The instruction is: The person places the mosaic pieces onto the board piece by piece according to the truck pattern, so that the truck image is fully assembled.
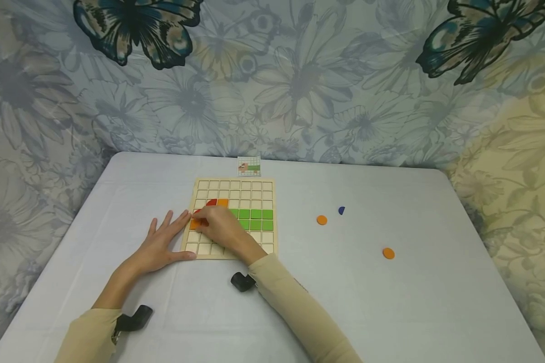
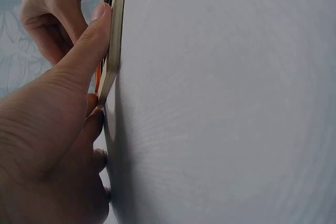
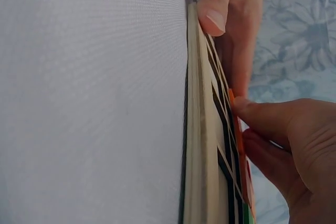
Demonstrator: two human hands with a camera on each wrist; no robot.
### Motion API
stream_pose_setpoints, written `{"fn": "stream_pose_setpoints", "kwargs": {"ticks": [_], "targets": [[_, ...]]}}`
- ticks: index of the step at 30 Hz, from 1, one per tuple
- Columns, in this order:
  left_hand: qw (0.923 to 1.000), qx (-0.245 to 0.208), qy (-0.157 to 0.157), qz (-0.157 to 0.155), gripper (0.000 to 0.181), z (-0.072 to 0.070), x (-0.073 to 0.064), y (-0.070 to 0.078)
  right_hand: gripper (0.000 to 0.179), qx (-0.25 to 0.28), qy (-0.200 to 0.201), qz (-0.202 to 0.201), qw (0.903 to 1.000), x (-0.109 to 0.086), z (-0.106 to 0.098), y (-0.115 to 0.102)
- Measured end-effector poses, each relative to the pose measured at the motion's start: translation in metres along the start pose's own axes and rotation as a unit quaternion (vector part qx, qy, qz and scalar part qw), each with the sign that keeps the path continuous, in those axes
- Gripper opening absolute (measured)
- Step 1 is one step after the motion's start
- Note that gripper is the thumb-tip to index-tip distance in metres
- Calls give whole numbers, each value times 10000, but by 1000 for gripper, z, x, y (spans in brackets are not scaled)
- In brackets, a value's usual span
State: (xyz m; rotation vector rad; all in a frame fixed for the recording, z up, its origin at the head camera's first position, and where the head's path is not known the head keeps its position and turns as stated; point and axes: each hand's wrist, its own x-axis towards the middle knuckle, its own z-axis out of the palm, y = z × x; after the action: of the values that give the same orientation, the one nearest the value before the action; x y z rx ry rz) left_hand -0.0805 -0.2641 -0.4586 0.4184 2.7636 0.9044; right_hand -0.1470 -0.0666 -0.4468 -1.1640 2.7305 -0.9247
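A wooden grid board (image 1: 233, 246) lies on the table with green square tiles (image 1: 256, 214), orange tiles (image 1: 222, 203) and red curved pieces (image 1: 212, 202) in its cells. My right hand (image 1: 220, 226) reaches over the board's left side, thumb and fingers bent down at the tiles there. In the right wrist view its thumb touches an orange tile (image 3: 234, 98); whether anything is pinched between the fingertips is hidden. My left hand (image 1: 161, 246) lies spread at the board's left edge, thumb by the near corner, fingers straight along the side.
A small picture card (image 1: 249, 166) lies behind the board. To the right are two orange discs (image 1: 322, 220), one farther off, and a dark blue half-disc (image 1: 341, 210). Black wrist devices (image 1: 136, 318) show below both forearms. A patterned cloth (image 1: 300, 85) hangs behind the white table (image 1: 418, 312).
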Motion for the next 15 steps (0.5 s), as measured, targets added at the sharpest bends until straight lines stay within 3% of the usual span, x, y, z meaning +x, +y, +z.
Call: {"fn": "stream_pose_setpoints", "kwargs": {"ticks": [5, 15], "targets": [[10000, -7, -13, 19, 103, 0, 0, 0, 29, 121, 60, -34, 9999, -1, -3, 1], [10000, 82, -45, -6, 105, -1, -2, 3, 27, 1043, 252, -150, 9941, -12, -22, 5]]}}
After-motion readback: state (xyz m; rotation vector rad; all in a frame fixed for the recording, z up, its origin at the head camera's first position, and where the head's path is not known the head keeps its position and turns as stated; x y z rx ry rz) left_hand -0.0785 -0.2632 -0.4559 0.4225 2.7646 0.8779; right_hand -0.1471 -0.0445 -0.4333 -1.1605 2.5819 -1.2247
